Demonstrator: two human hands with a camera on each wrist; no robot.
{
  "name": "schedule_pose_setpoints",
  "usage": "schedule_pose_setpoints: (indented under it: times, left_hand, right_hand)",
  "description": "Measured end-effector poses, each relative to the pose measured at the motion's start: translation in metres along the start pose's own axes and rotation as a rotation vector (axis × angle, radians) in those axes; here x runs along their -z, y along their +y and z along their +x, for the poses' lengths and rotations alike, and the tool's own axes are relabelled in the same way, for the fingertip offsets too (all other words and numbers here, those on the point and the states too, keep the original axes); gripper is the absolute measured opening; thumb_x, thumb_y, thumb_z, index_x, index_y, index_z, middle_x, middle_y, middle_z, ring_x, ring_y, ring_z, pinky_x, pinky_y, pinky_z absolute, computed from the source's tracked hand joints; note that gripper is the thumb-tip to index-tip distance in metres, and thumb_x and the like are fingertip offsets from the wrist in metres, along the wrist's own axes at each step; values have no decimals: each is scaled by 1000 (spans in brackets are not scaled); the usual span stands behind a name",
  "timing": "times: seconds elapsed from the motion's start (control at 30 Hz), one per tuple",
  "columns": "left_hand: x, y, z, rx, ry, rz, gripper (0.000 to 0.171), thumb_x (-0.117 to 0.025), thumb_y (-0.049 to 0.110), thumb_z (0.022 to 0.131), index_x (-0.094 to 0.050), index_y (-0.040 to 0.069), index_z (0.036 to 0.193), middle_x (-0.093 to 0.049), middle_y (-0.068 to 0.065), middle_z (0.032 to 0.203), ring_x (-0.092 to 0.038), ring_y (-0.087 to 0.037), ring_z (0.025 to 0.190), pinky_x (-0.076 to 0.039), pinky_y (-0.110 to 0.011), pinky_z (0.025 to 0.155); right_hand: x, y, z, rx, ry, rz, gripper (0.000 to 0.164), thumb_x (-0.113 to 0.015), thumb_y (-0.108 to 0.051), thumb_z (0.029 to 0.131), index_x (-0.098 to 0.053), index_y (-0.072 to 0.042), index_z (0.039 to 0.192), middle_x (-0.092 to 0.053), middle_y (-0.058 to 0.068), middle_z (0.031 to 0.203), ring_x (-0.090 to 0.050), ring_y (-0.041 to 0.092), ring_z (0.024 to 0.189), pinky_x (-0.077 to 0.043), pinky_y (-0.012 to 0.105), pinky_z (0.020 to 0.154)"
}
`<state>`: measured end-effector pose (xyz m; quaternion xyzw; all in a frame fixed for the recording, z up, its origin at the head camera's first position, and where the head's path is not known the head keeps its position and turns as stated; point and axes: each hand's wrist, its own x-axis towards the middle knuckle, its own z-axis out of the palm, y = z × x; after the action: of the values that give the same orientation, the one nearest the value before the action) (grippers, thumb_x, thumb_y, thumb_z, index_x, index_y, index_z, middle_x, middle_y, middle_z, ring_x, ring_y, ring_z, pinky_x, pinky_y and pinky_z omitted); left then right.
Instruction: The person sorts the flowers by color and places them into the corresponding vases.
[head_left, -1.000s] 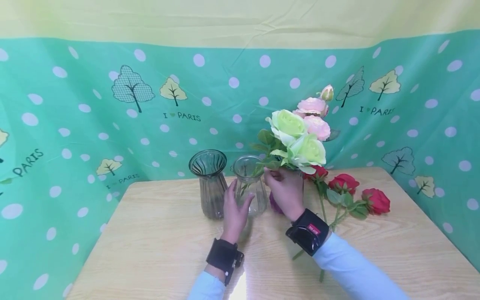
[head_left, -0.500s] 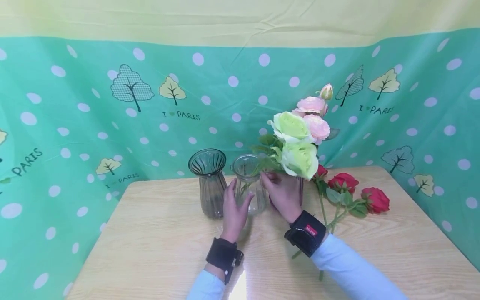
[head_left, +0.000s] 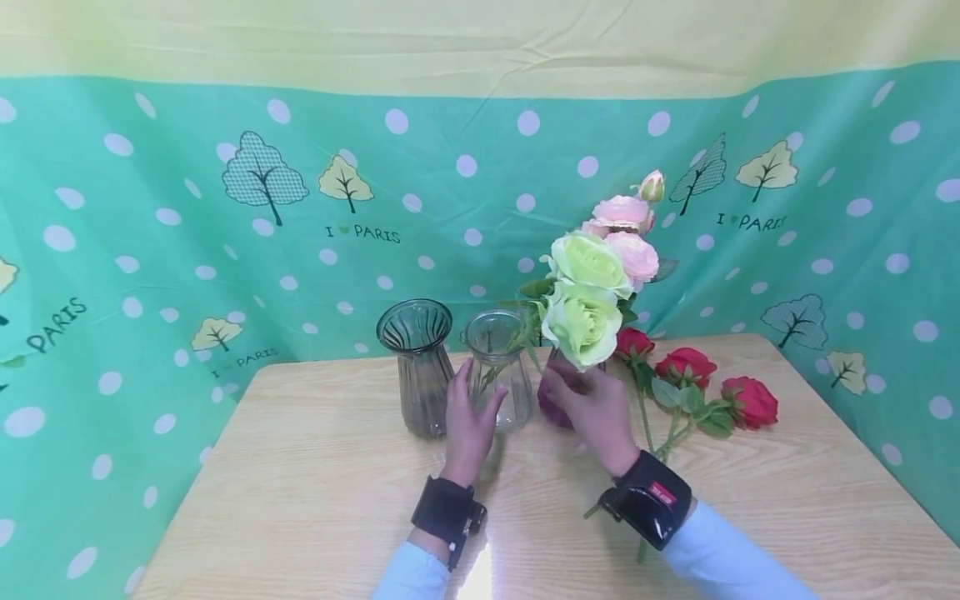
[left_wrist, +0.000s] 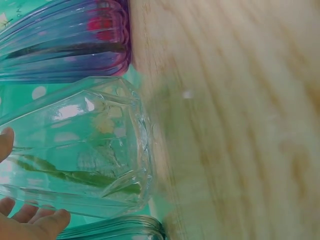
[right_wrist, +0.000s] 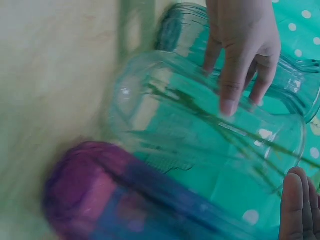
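In the head view my left hand holds the clear glass vase low on its body, thumb on one side and fingers on the other. Green stems slant inside that vase. They belong to two pale green roses, whose heads lean right over the purple-blue vase. My right hand is just below these blooms, in front of the purple-blue vase. Its fingers look straight in the right wrist view, beside the clear vase's mouth, with nothing seen gripped.
A smoky grey ribbed vase stands left of the clear one. Pink flowers rise behind the green roses. Several red roses lie on the wooden table at right, stems toward the front. A green dotted curtain hangs behind.
My right hand has let go of the green roses and drawn back down and to the right. The blooms have sunk and turned slightly. My left hand stays on the clear vase.
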<state>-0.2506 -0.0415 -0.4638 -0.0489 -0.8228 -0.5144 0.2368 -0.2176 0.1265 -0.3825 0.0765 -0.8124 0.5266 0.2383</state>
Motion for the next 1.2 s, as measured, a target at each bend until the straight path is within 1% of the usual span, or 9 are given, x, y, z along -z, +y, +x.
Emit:
schedule_pose_setpoints:
  times: [0.13, 0.27, 0.37, 0.57, 0.67, 0.77, 0.87, 0.97, 1.2]
  left_hand:
    - [3, 0, -2, 27, -2, -7, 72, -67, 32, 85, -33, 5, 142, -40, -17, 143, -40, -32, 132, -35, -48, 110]
    - [5, 0, -3, 52, -12, -6, 72, -66, 33, 86, -32, 6, 143, -39, -15, 145, -38, -32, 134, -34, -48, 111]
    - [7, 0, -4, 48, -20, -2, 71, -66, 32, 86, -32, 7, 143, -38, -15, 145, -38, -31, 133, -35, -48, 111]
    - [17, 4, -7, 33, -28, -13, 69, -67, 29, 86, -34, 5, 142, -42, -15, 142, -41, -31, 132, -36, -47, 110]
    - [24, 6, -8, 22, -24, -29, 65, -67, 27, 86, -37, 5, 139, -46, -15, 138, -46, -31, 126, -41, -46, 106]
    - [35, 9, -8, 28, -10, -58, 60, -66, 27, 86, -40, 6, 136, -50, -14, 133, -50, -32, 120, -46, -46, 101]
    - [46, 10, -7, 49, 23, -78, 55, -65, 29, 87, -44, 8, 133, -54, -13, 127, -54, -30, 113, -48, -45, 97]
    - [56, 9, -6, 59, 67, -92, 50, -64, 30, 88, -47, 10, 130, -57, -11, 119, -56, -26, 107, -50, -44, 94]
    - [74, 6, -5, 27, 155, -73, 48, -66, 25, 87, -48, 5, 127, -58, -10, 112, -57, -23, 101, -51, -41, 90]
  right_hand:
    - [17, 17, -10, 0, 19, 30, 14, -70, -7, 83, -71, 4, 92, -71, 19, 78, -66, 8, 60, -55, 18, 53]
    - [39, 36, -15, -133, 55, -7, 16, -68, -7, 84, -69, 5, 95, -69, 23, 80, -63, 0, 56, -54, 15, 52]
    - [62, 50, -18, -227, 64, -80, 21, -65, -10, 87, -67, 6, 100, -69, 26, 86, -62, -1, 55, -54, 14, 53]
    - [112, 79, -25, -380, 13, -215, 39, -61, -28, 91, -64, 6, 110, -70, 22, 89, -65, 2, 58, -57, 19, 55]
    - [129, 93, -29, -448, -31, -250, 47, -57, -34, 93, -61, 9, 113, -71, 20, 89, -66, 5, 60, -57, 20, 57]
    - [140, 106, -32, -522, -83, -258, 53, -55, -36, 94, -59, 12, 115, -72, 15, 85, -67, 6, 61, -57, 19, 57]
    - [144, 118, -34, -610, -136, -189, 56, -53, -35, 95, -54, 16, 117, -72, 9, 79, -67, 6, 62, -58, 22, 60]
    - [145, 126, -33, -688, -152, -78, 57, -53, -30, 95, -47, 21, 120, -71, 3, 72, -68, 7, 62, -59, 24, 63]
    - [145, 137, -30, -824, -114, 75, 57, -52, -27, 95, -42, 20, 124, -69, -3, 66, -68, 8, 63, -60, 26, 64]
